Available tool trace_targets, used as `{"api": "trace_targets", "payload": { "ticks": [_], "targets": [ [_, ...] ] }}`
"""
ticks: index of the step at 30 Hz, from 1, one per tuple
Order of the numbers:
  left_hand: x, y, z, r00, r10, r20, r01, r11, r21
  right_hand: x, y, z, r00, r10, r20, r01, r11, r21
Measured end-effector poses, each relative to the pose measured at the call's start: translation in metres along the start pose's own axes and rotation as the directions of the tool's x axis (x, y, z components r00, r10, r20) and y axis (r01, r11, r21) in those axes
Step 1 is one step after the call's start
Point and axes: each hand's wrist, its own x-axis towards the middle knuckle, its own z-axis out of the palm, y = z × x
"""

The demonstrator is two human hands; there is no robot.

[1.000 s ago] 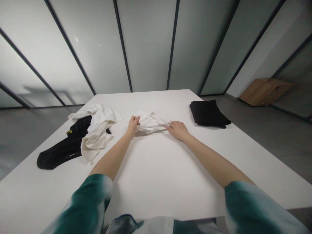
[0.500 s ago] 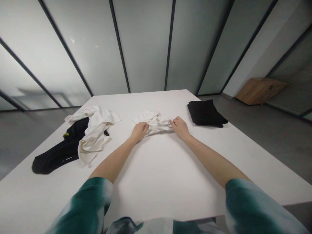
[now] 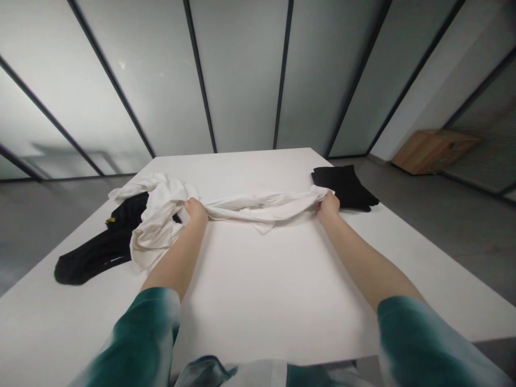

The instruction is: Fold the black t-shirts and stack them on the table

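Observation:
A white cloth garment (image 3: 260,207) is stretched sideways above the middle of the table, its lower edge hanging in loose folds. Its exact kind is hard to make out. My left hand (image 3: 196,209) is closed on the left end, close to a heap of white clothing (image 3: 159,215). The right end is gripped by my right hand (image 3: 329,205), which is in front of the left edge of a folded black garment (image 3: 342,185).
Under the white heap on the left lie black clothes (image 3: 97,255) with a small yellow patch. All of this rests on a white table (image 3: 258,301). Frosted glass panels (image 3: 242,80) stand behind it, and a wooden cabinet (image 3: 433,150) is on the floor at the right.
My hands have moved apart, left hand leftward and right hand rightward. Between them the white garment has gone from a crumpled bunch on the table to a long stretched strip.

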Motion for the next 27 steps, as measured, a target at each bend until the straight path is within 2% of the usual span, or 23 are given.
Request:
{"api": "trace_targets", "payload": {
  "ticks": [2,3,4,5,7,8,9,11,13,16,17,18,19,20,21,22,24,25,26,27],
  "targets": [
    [0.002,0.003,-0.007,0.982,0.003,-0.190,0.009,0.998,0.064,-0.002,-0.004,-0.005,0.998,-0.029,-0.053,0.026,0.998,-0.058],
    [0.000,0.006,-0.009,0.968,0.050,-0.247,-0.021,0.993,0.120,-0.005,-0.006,-0.006,0.996,-0.071,-0.054,0.065,0.992,-0.106],
    [-0.003,0.009,-0.010,0.954,0.126,-0.270,-0.077,0.980,0.185,-0.008,-0.009,-0.007,0.991,-0.129,-0.028,0.122,0.979,-0.164],
    [-0.008,0.013,-0.009,0.943,0.221,-0.249,-0.159,0.957,0.244,-0.011,-0.012,-0.007,0.982,-0.190,0.021,0.190,0.956,-0.221],
    [-0.024,0.023,-0.005,0.916,0.393,-0.082,-0.353,0.886,0.301,-0.020,-0.020,-0.004,0.951,-0.272,0.144,0.303,0.909,-0.287],
    [-0.035,0.029,0.000,0.893,0.448,0.035,-0.438,0.850,0.292,-0.025,-0.025,-0.001,0.942,-0.269,0.202,0.317,0.909,-0.270],
    [-0.047,0.034,0.006,0.864,0.469,0.186,-0.503,0.823,0.262,-0.031,-0.030,0.003,0.936,-0.239,0.257,0.299,0.927,-0.226],
    [-0.077,0.044,0.019,0.764,0.442,0.470,-0.578,0.793,0.192,-0.047,-0.041,0.012,0.906,-0.145,0.398,0.199,0.975,-0.098],
    [-0.108,0.051,0.031,0.612,0.362,0.703,-0.599,0.793,0.113,-0.067,-0.052,0.020,0.814,-0.068,0.577,0.094,0.995,-0.015],
    [-0.145,0.054,0.043,0.423,0.287,0.859,-0.619,0.785,0.042,-0.100,-0.067,0.029,0.611,-0.038,0.791,0.049,0.999,0.009],
    [-0.152,0.054,0.045,0.381,0.270,0.884,-0.633,0.774,0.036,-0.109,-0.070,0.031,0.559,-0.041,0.828,0.052,0.999,0.014],
    [-0.156,0.053,0.047,0.361,0.258,0.896,-0.643,0.765,0.039,-0.116,-0.073,0.033,0.526,-0.052,0.849,0.057,0.998,0.026],
    [-0.156,0.052,0.048,0.373,0.254,0.892,-0.640,0.767,0.049,-0.120,-0.073,0.035,0.517,-0.073,0.853,0.063,0.997,0.046],
    [-0.153,0.052,0.048,0.419,0.259,0.870,-0.616,0.785,0.063,-0.120,-0.072,0.036,0.531,-0.103,0.841,0.075,0.994,0.075],
    [-0.146,0.052,0.048,0.494,0.266,0.827,-0.566,0.821,0.074,-0.117,-0.070,0.036,0.564,-0.141,0.814,0.095,0.990,0.105],
    [-0.137,0.054,0.048,0.590,0.270,0.761,-0.490,0.869,0.072,-0.112,-0.065,0.034,0.613,-0.180,0.770,0.129,0.983,0.127],
    [-0.111,0.063,0.044,0.776,0.257,0.575,-0.313,0.950,-0.002,-0.095,-0.052,0.028,0.719,-0.242,0.651,0.228,0.968,0.108],
    [-0.097,0.070,0.040,0.848,0.252,0.466,-0.247,0.966,-0.072,-0.085,-0.044,0.024,0.769,-0.250,0.589,0.276,0.960,0.048],
    [-0.082,0.080,0.034,0.895,0.263,0.360,-0.222,0.963,-0.151,-0.075,-0.036,0.020,0.806,-0.246,0.539,0.310,0.950,-0.031],
    [-0.067,0.093,0.026,0.917,0.301,0.261,-0.248,0.944,-0.219,-0.067,-0.029,0.016,0.829,-0.226,0.512,0.322,0.941,-0.106]
  ]
}}
